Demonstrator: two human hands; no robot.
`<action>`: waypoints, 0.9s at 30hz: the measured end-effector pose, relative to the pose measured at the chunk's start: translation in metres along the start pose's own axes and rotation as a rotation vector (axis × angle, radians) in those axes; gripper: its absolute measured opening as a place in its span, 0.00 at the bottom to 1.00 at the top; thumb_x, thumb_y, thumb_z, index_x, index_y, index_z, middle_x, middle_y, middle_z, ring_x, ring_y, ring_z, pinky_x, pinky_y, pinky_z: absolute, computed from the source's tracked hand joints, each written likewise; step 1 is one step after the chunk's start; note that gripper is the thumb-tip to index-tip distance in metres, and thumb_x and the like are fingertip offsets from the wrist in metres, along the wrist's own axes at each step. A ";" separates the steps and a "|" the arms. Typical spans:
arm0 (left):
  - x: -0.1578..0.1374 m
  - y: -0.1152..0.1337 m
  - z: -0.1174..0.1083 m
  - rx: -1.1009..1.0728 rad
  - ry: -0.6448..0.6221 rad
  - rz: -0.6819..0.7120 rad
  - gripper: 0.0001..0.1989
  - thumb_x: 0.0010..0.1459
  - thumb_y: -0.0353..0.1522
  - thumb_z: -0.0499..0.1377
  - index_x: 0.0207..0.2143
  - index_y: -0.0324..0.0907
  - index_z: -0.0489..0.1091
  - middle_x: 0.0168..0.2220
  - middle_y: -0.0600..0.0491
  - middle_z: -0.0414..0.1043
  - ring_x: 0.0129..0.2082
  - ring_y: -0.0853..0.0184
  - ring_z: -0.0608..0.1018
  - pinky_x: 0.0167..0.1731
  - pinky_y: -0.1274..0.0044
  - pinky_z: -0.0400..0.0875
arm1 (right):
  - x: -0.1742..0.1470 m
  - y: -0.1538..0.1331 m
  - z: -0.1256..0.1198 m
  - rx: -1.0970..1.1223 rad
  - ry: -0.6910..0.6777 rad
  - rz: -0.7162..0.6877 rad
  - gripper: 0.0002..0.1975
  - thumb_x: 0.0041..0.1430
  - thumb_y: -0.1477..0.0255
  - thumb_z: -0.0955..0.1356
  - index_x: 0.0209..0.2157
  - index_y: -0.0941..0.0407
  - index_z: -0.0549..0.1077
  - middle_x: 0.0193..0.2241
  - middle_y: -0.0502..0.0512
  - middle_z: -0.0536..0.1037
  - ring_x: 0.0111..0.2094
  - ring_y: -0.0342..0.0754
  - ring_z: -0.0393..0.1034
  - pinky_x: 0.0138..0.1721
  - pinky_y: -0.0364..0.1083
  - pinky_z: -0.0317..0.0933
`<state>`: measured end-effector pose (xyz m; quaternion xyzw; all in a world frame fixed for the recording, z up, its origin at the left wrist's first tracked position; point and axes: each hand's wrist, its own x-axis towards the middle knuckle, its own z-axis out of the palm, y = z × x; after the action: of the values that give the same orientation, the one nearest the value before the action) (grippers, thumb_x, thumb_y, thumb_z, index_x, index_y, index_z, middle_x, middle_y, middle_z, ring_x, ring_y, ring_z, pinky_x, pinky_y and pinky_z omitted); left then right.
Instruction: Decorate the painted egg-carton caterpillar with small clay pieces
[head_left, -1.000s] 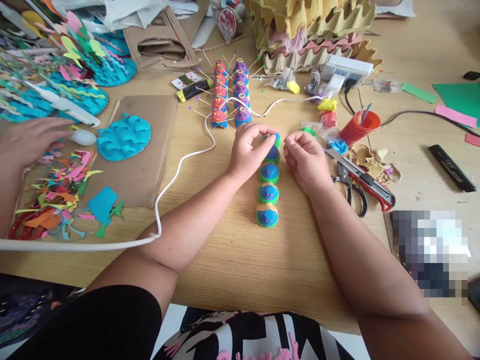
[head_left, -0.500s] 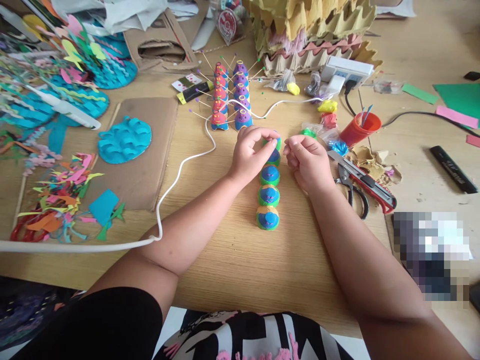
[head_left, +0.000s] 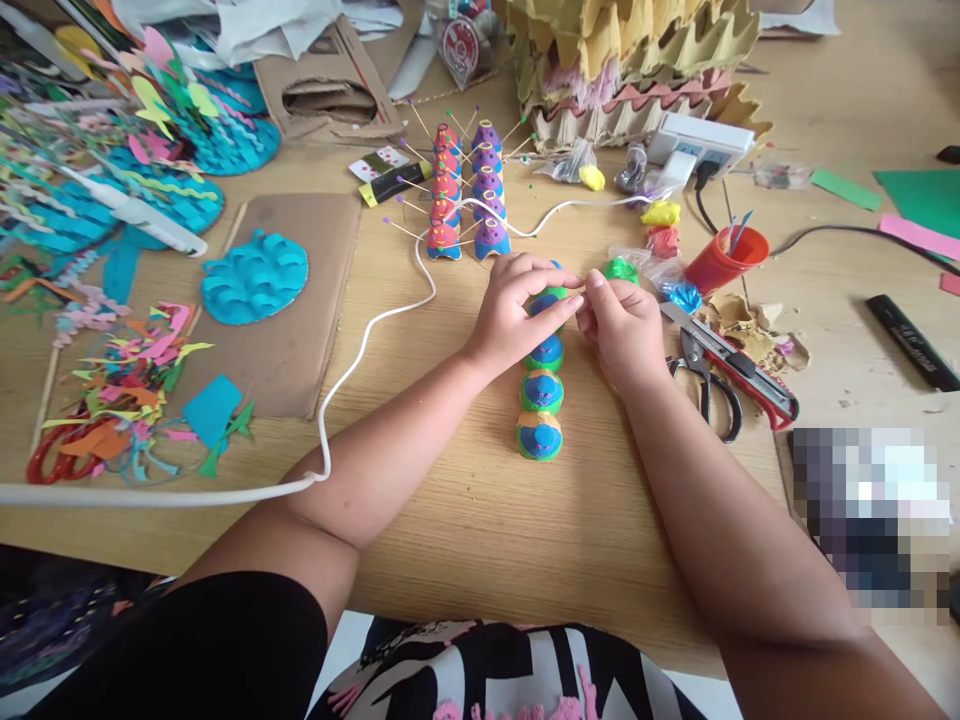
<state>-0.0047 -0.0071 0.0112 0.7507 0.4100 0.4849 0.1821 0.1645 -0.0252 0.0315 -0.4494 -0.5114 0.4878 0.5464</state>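
1. Fingers (head_left: 556,317) of the left hand (head_left: 501,320) curve into a narrow loop, thumb and index tips nearly together; whether they hold anything is too small to tell.
2. Facing them, the right hand (head_left: 628,335) curls inward, thumb pressed near the index finger, its tips just beside the left's; any small item pinched there cannot be made out.
3. Below and behind the left hand, a row of domed cups painted blue and green (head_left: 541,392) runs away from the wearer across a pale wooden surface (head_left: 465,540), its far part partly covered by that hand.
4. Just beyond the right hand sits a lump of bright green modelling material (head_left: 621,268); to its right lie black-handled scissors (head_left: 726,408) and a red-and-grey utility knife (head_left: 752,378).
5. Farther back stand a red-and-blue row of cups (head_left: 444,188) and a purple-and-blue row of cups (head_left: 489,185), both bristling with thin sticks.
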 end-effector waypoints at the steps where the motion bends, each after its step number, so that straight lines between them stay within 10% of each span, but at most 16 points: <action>1: 0.000 0.000 0.000 0.003 0.002 0.009 0.13 0.68 0.44 0.68 0.48 0.48 0.84 0.46 0.51 0.83 0.54 0.58 0.79 0.63 0.64 0.71 | 0.000 0.000 0.000 -0.023 -0.004 -0.016 0.34 0.57 0.38 0.75 0.19 0.53 0.70 0.16 0.47 0.65 0.21 0.40 0.55 0.22 0.44 0.50; 27: 0.000 -0.008 0.002 0.078 0.048 0.090 0.08 0.70 0.40 0.68 0.47 0.48 0.83 0.44 0.52 0.84 0.50 0.60 0.81 0.59 0.63 0.73 | 0.004 0.007 -0.003 0.082 -0.067 0.014 0.32 0.51 0.40 0.79 0.23 0.54 0.72 0.18 0.45 0.68 0.20 0.37 0.52 0.22 0.42 0.47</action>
<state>-0.0062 -0.0024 0.0048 0.7630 0.3987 0.4943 0.1208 0.1668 -0.0209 0.0251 -0.4137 -0.5057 0.5270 0.5435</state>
